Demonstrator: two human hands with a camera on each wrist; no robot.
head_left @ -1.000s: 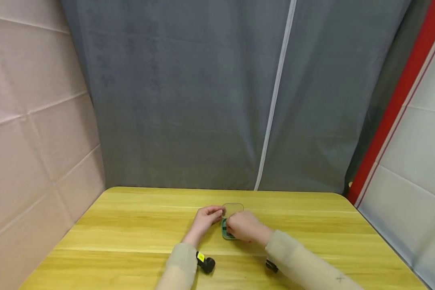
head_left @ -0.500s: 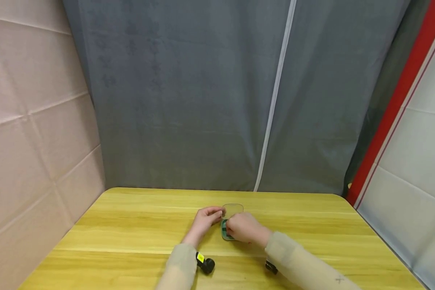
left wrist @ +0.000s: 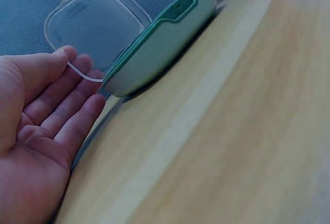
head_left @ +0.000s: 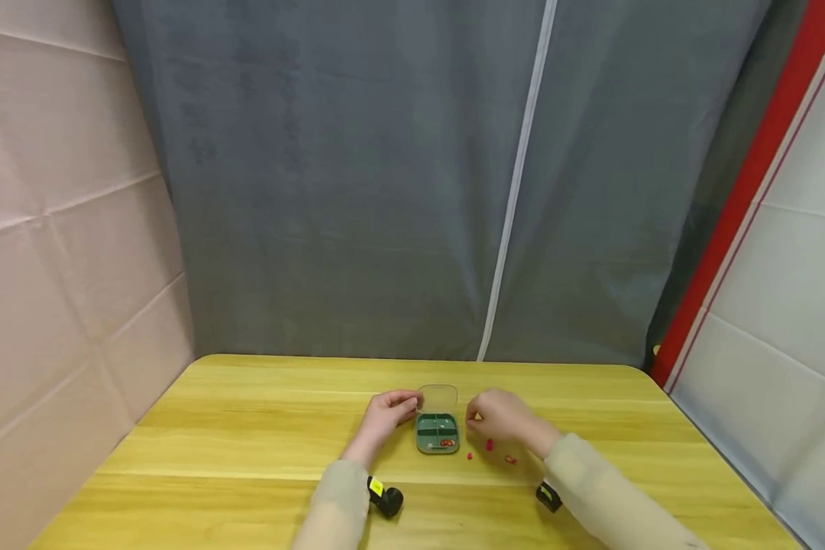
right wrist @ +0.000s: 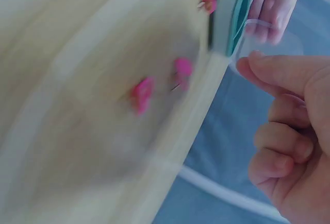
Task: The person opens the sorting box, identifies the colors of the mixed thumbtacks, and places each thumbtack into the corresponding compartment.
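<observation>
While the wooden surface (head_left: 247,428) takes up most of what I can see, the work sits mid-way across it: a small green compartment box (head_left: 438,433) lying flat, its clear lid (head_left: 437,398) hinged up at the far edge. It looks light, stiff plastic that would skid easily, so gripping its side walls seems safest. The left hand (head_left: 385,416) rests at the box's left side, fingers loosely spread, touching the lid's edge. The right hand (head_left: 498,416) hangs just right of it, fingers curled, though I cannot tell if they pinch anything. Smallest are the pink pushpins (head_left: 490,445) loose beside the box: sharp, light, best pinched by the head
</observation>
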